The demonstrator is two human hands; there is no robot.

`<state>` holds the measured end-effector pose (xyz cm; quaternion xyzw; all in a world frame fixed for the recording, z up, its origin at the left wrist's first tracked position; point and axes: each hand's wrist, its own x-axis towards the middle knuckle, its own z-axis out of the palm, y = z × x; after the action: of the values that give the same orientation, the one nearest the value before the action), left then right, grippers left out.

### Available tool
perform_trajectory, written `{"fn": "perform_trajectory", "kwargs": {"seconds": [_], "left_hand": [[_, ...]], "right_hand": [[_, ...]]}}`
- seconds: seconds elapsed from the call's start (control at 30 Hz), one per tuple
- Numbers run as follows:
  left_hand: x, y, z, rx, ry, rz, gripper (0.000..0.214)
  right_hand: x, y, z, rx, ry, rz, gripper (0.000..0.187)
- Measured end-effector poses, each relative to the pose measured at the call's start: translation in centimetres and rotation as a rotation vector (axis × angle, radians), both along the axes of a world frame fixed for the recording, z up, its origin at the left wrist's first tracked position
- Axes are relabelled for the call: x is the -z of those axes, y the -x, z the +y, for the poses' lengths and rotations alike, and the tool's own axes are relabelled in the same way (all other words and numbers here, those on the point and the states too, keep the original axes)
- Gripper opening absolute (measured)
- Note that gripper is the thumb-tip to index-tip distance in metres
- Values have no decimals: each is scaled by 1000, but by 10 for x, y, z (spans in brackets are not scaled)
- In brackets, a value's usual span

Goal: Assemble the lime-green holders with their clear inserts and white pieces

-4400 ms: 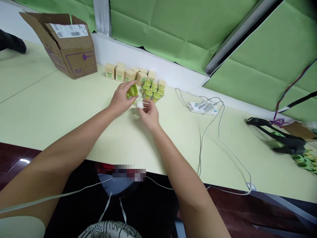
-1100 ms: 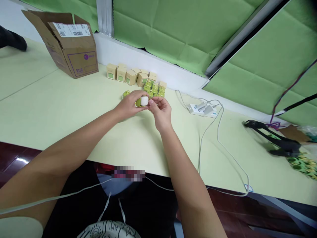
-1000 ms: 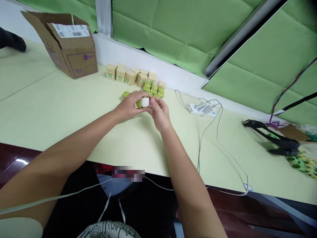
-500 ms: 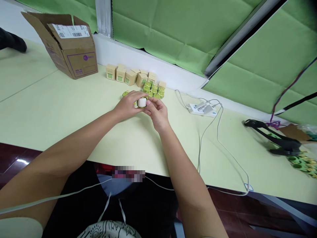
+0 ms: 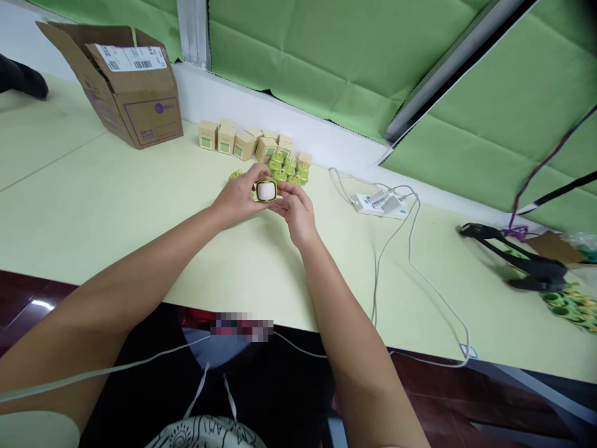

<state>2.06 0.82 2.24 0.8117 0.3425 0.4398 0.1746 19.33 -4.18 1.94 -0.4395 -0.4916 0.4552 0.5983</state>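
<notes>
Between my hands, above the table, is a small green case [image 5: 267, 191] with a dark rim and a rounded white piece showing in its opening. My left hand [image 5: 240, 196] grips it from the left, thumb and fingers around its side. My right hand [image 5: 297, 211] has its fingers at the case's right edge and underside, partly hidden behind it. Just beyond the hands stands a cluster of green pieces [image 5: 289, 169] with small loops on top. Another green piece [image 5: 236, 175] lies behind my left hand, partly covered by it.
Several small kraft boxes [image 5: 245, 144] line the wall. An open cardboard carton [image 5: 152, 118] stands at the back left. A power strip [image 5: 381, 205] with plugs and white cables lies to the right. Further right are a black frame-like object [image 5: 517, 258] and more green pieces [image 5: 569, 306].
My right thumb has come off the front of the white piece, so the case's whole opening now faces me. Both hands stay in nearly the same place.
</notes>
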Motion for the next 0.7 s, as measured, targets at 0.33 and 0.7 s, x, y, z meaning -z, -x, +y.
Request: {"fn": "perform_trajectory", "kwargs": {"seconds": [0.33, 0.7], "left_hand": [[0, -2, -1, 6, -79, 95, 35], [2, -1, 0, 24, -83, 93, 36]], "right_hand": [[4, 2, 0, 68, -30, -48, 36], [1, -7, 1, 89, -42, -48, 25]]}}
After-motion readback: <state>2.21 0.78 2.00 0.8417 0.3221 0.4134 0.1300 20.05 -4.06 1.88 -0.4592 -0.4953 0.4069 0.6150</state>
